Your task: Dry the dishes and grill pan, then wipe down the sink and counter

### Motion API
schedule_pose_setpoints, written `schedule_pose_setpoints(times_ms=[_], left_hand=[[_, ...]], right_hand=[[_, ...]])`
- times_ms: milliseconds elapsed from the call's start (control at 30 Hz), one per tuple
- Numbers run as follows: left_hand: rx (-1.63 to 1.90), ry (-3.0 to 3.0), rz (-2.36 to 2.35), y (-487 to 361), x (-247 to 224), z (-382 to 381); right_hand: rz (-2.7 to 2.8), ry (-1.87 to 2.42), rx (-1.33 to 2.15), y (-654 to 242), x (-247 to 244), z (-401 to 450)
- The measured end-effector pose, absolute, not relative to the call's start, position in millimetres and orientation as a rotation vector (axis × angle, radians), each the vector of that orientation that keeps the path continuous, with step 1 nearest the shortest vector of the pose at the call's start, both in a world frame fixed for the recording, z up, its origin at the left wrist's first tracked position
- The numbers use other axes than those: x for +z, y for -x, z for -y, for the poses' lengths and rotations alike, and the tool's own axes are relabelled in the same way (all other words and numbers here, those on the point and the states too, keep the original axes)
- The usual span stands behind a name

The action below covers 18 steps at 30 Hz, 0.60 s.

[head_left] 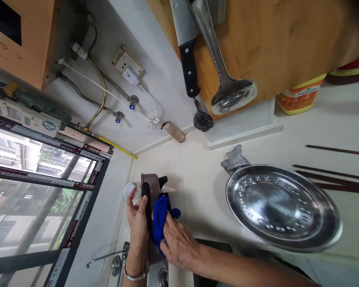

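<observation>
My left hand (137, 219) is closed at the long black handle of a brownish-grey pot (150, 182), its thumb along the handle and its index finger pointing up. With bent fingers, my right hand (179, 241) presses a blue cloth (160, 219) against the side of the pot. The cloth covers much of the pot, so its full shape is hidden. Just left of the pot stands a small white-rimmed glass (129, 191). A silver bangle (136, 276) circles my left wrist.
An oval steel tray (284, 207) lies on the counter at right, near dark chopsticks (332, 173) and a silvery pad (235, 159). A wooden board (275, 48) bears a cleaver (188, 52) and a ladle (221, 75); a steel scrubber (202, 120) hangs beside it. A tap (107, 257) sits lower left.
</observation>
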<state>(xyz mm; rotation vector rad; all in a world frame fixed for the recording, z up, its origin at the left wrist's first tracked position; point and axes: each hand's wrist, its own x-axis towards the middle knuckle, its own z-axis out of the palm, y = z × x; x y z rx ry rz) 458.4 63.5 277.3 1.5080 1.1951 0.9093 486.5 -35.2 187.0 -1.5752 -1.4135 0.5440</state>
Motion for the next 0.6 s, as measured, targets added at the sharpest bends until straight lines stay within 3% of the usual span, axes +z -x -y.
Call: schedule_pose_setpoints(times_ms=[300,600], left_hand=[[0.896,-1.57,-1.167,-476,270,-77],[0.89,-1.55,-1.147,-476,269,-77]], right_hand=[[1.394,1.633,0.532,-530,198,5],[1.57,1.524,0.435,-487,156,33]])
